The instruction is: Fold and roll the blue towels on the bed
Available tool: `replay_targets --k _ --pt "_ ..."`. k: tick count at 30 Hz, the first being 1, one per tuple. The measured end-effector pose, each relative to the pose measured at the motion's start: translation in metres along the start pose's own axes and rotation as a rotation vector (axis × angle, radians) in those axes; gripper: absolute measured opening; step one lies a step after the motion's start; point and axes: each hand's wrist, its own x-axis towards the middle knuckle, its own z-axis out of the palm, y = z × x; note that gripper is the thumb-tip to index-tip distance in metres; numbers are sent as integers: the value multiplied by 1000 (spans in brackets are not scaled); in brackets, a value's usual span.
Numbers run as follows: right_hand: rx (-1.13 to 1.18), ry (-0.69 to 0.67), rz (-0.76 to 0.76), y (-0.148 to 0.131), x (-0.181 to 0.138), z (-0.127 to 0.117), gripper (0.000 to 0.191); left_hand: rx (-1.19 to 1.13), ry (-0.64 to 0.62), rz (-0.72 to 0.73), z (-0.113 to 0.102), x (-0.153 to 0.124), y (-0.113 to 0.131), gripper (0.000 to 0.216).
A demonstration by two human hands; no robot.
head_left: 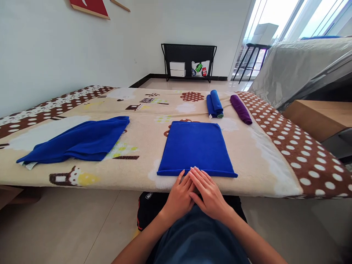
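A folded blue towel (196, 146) lies flat in front of me on the patterned blanket (255, 154). My left hand (179, 196) and my right hand (207, 190) rest side by side at the blanket's near edge. Their fingers are flat and slightly overlapping, and the fingertips touch the towel's near hem. Neither hand holds anything. A loosely folded blue towel (79, 141) lies to the left. At the far side sit two rolled blue towels (215, 104) and a rolled purple towel (241, 109).
A white wall runs along the left. A black metal rack (188, 62) with boxes stands at the far wall. A covered piece of furniture (297, 66) and a wooden surface (316, 115) are to the right. Tiled floor lies below the table.
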Motion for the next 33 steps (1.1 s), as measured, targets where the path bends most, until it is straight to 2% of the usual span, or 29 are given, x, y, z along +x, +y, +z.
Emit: replay_targets --k 4,11,16,24,29,33 --pt "-56 -24 14 17 -8 6 70 -5 -2 -11 -2 -4 -5 57" --pt "-196 73 63 62 -62 -27 63 58 84 -145 -17 -34 -38 59" --pt "-259 172 161 79 -85 -41 54 100 147 -195 -30 -55 -66 52" --pt "-268 275 229 86 -81 -41 45 259 223 -273 -35 -58 -82 45" --pt "-287 250 278 88 -71 -42 32 230 186 -280 -43 -46 -84 36" --pt "-274 253 306 92 -68 -42 29 222 198 -315 -45 -42 -88 30"
